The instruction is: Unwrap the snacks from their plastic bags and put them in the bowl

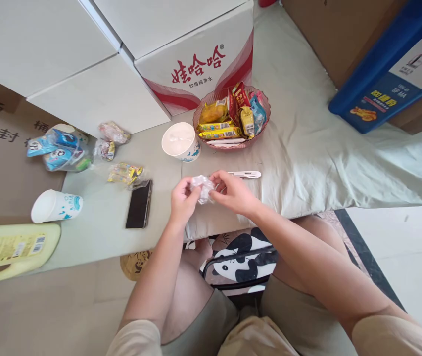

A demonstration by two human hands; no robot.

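Observation:
Between my two hands is a crumpled piece of clear plastic wrap [202, 189], held just above the cloth-covered surface near its front edge. My left hand [184, 200] pinches it from the left, and my right hand [235, 192] grips its right side with bent fingers. Whether anything is inside the crumpled plastic, I cannot tell. Just behind my right hand lies a white utility knife [247, 174], partly covered by the hand. A white paper cup [181, 142] with a blue pattern stands beyond my left hand, with something clear inside it.
A pink glass bowl [229, 146] holds several packaged snacks. To the left lie a black phone [139, 205], snack packets [125, 173], a tipped paper cup [57, 205] and a yellow jug [14, 249]. White boxes [196, 69] rise behind; a blue bottle [389, 69] stands at right.

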